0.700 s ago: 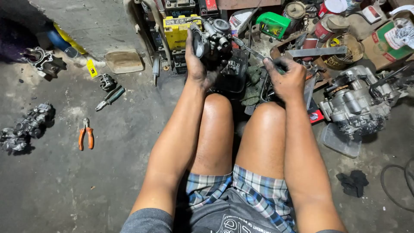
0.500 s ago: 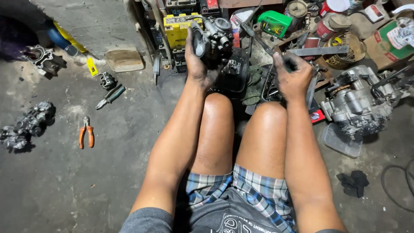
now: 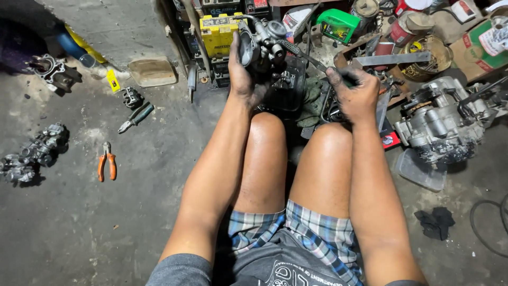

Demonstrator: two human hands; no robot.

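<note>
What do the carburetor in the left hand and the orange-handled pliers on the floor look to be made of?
The carburetor, gripped by the left hand, looks like cast metal, probably aluminium alloy: dull grey, rough, grime-darkened surfaces with a few bright spots. The pliers seem to be dark steel at the jaws, with smooth orange grips that look like plastic or rubber sleeves; which of the two cannot be told.

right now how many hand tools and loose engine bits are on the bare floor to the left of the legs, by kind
pliers: 2, the orange-handled pliers and the green-handled pliers
grimy metal engine parts: 3, at and
total: 5
</note>
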